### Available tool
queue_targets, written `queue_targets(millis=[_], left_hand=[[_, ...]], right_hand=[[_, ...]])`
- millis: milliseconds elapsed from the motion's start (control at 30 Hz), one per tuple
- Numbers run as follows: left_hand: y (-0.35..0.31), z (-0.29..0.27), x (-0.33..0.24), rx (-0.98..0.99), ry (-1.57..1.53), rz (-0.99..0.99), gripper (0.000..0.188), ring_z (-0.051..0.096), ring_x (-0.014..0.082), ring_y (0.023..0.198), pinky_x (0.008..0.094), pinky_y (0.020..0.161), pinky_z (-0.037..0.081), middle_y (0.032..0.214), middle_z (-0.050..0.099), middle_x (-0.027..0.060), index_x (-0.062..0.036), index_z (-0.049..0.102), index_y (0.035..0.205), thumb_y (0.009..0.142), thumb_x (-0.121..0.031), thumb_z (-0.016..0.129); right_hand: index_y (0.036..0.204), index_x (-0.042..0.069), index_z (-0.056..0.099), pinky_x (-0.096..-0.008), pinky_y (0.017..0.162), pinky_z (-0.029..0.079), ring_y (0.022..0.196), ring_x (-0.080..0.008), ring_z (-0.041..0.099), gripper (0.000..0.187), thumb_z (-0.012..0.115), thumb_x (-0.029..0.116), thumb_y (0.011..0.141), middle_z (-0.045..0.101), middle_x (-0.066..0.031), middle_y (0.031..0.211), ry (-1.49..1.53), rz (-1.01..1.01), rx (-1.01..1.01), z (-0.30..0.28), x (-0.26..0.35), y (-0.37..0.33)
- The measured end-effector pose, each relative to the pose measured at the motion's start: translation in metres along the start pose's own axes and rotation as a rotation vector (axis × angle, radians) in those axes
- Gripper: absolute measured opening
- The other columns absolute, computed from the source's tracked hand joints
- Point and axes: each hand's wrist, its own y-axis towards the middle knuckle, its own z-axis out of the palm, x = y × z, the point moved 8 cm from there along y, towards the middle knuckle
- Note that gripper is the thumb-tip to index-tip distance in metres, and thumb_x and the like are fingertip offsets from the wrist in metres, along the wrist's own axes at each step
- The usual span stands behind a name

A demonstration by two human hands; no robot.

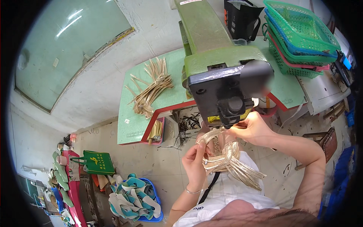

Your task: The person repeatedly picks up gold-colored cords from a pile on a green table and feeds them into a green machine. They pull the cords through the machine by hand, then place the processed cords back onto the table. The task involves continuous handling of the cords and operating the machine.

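Under the black head of a green machine [207, 38], a gold woven strap piece [211, 135] is stretched between my hands. My left hand [196, 162] pinches its left end, fingers closed. The fingers of my right hand [251, 129] are closed at its other end, right beside the machine's lower tip, which partly hides that end. Below them, a bundle of gold straps [231, 162] with loose, fanned ends lies over my lap. I cannot tell whether the bundle is joined to the strap piece.
A pile of similar gold straps [153, 89] lies on the green, red-edged table [130, 117]. Stacked plastic baskets [298, 38] and a black bag [242, 20] stand behind. On the floor at left are a blue basin [157, 195] of cut pieces and a green bag [97, 162].
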Motion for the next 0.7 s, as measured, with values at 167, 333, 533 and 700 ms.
queue_targets(millis=[167, 333, 533, 700], left_hand=[[0.0, 0.001, 0.0, 0.037, -0.014, -0.045, 0.022, 0.051, 0.005, 0.058, 0.0186, 0.054, 0.037, 0.068, 0.06, 0.0021, 0.0009, 0.061, 0.073, 0.09, -0.012, 0.056], [0.007, 0.026, -0.002, 0.159, -0.008, -0.029, 0.019, 0.05, 0.0042, 0.058, 0.0172, 0.052, 0.036, 0.069, 0.06, 0.002, 0.0011, 0.061, 0.074, 0.089, -0.01, 0.057], [0.01, 0.019, -0.001, 0.121, -0.011, -0.022, 0.02, 0.049, 0.0038, 0.057, 0.0156, 0.051, 0.034, 0.068, 0.06, 0.0013, 0.0003, 0.062, 0.075, 0.09, -0.01, 0.056], [0.004, 0.002, -0.003, 0.061, -0.053, -0.039, 0.019, 0.05, 0.0052, 0.062, 0.0183, 0.055, 0.035, 0.069, 0.06, 0.0016, 0.0004, 0.063, 0.078, 0.09, -0.011, 0.055]], right_hand=[[0.091, 0.0, 0.067, -0.0204, 0.045, 0.036, 0.053, -0.0008, 0.045, 0.023, 0.065, 0.021, 0.084, 0.058, 0.0017, 0.062, 0.063, -0.06, 0.017, 0.001, 0.0, 0.004], [0.089, 0.002, 0.065, -0.0182, 0.042, 0.032, 0.049, 0.0004, 0.042, 0.02, 0.062, 0.022, 0.087, 0.056, 0.0022, 0.062, 0.187, 0.223, 0.052, -0.012, -0.009, -0.015], [0.088, 0.001, 0.064, -0.0175, 0.042, 0.031, 0.048, 0.0007, 0.041, 0.019, 0.061, 0.02, 0.088, 0.056, 0.0024, 0.063, 0.258, 0.173, 0.021, -0.006, -0.011, -0.015], [0.092, -0.001, 0.063, -0.0215, 0.05, 0.041, 0.056, -0.003, 0.049, 0.018, 0.062, 0.015, 0.085, 0.06, 0.001, 0.066, 0.119, 0.053, 0.018, 0.003, 0.0, -0.005]])
